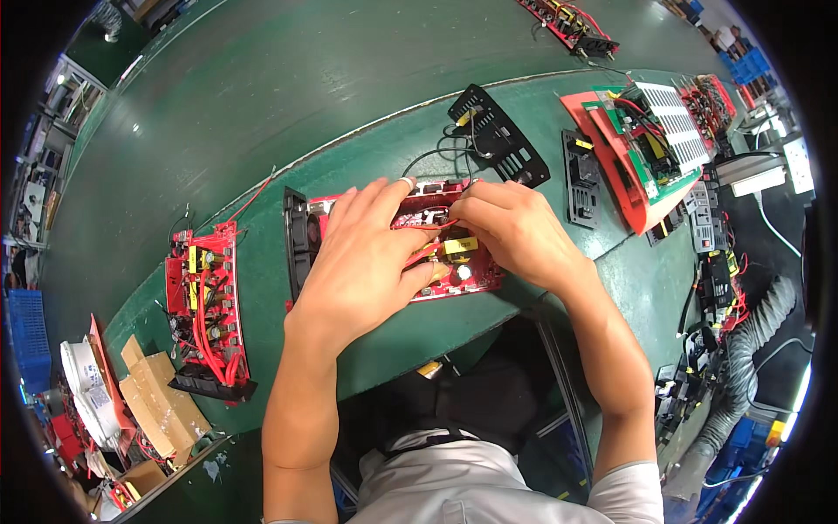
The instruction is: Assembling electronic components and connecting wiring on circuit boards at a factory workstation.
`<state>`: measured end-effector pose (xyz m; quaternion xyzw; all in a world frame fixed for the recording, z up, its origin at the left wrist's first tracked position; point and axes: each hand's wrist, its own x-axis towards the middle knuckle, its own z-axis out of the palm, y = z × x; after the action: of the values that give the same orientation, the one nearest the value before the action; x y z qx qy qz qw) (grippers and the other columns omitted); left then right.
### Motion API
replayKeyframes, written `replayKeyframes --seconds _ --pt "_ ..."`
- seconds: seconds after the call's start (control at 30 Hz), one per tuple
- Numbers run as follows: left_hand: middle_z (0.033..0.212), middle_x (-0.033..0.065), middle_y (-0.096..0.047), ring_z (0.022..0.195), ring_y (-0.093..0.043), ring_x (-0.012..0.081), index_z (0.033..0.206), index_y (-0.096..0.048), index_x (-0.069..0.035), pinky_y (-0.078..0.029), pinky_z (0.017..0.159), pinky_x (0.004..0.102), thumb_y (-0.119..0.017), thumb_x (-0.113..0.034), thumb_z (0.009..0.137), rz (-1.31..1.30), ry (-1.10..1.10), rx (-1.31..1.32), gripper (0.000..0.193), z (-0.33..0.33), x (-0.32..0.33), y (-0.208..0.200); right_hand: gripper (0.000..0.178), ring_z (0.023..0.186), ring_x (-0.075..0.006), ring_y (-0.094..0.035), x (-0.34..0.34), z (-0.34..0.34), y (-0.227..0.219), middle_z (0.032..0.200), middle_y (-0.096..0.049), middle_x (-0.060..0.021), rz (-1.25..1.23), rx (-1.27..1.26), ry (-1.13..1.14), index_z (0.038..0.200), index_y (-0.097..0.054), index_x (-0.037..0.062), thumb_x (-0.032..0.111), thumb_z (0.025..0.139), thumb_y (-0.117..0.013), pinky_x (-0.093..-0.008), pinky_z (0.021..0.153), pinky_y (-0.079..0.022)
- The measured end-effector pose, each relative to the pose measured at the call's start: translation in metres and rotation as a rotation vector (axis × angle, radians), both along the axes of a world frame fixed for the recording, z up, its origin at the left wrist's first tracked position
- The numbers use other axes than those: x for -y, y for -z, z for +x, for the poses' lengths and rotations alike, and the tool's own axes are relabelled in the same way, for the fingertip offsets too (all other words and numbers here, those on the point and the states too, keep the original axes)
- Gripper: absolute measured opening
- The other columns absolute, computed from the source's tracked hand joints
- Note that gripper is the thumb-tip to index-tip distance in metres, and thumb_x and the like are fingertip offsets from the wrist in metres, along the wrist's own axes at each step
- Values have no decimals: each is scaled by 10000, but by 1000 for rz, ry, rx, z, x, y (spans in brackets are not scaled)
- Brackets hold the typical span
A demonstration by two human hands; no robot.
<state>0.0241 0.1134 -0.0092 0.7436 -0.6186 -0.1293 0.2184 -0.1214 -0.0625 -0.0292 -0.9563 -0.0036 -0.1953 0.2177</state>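
Note:
A red circuit board (483, 278) lies in front of me on the green bench, with a black end panel (299, 240) at its left end. My left hand (371, 249) rests across the board, fingers spread, their tips near its far edge, the thumb over its components. My right hand (515, 223) is closed over the board's right part, with thumb and fingers pinched at a red wire (428, 226); the exact grip is partly hidden. A yellow-wrapped component (460, 246) shows between the hands. Just beyond them, a black slotted panel (502, 140) with a dark cable lies tilted.
Another red board (202, 306) lies to the left, beside cardboard (161, 397) and a white spool (87, 393). On the right are a black panel (580, 179), an orange sheet (602, 166) under a board assembly, and a grey flexible duct (746, 367). One more board (572, 26) lies far off.

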Motion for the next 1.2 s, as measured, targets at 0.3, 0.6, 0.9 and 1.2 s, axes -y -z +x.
replayKeyframes --seconds 0.3,0.6,0.9,1.2 --pt "1448 230 -471 1379 -406 389 1152 -740 -65 -276 1161 570 -764 -343 825 3 4 -4 430 0 0 0 195 725 -309 -604 0 0 2 814 -589 -86 13 32 -4 949 -636 39 8 764 -688 -402 621 -483" --pt "1449 229 -467 1365 -419 388 1125 -751 -79 -290 1148 575 -760 -335 825 -7 6 -1 395 0 1 -1 196 724 -303 -610 0 1 4 801 -601 -71 -36 30 2 943 -647 54 4 756 -679 -402 640 -482" --pt "1471 219 -453 1354 -424 379 1114 -762 -103 -304 1143 522 -741 -354 834 -5 23 73 376 -3 1 1 165 719 -329 -606 1 -1 8 816 -611 -102 22 16 10 931 -652 39 22 767 -659 -423 629 -485" --pt "1443 204 -483 1347 -422 394 1138 -756 -140 -302 1139 517 -724 -374 842 27 56 78 378 0 0 -2 141 759 -369 -629 -4 1 8 835 -632 -132 50 25 40 929 -637 22 18 789 -649 -450 660 -513"
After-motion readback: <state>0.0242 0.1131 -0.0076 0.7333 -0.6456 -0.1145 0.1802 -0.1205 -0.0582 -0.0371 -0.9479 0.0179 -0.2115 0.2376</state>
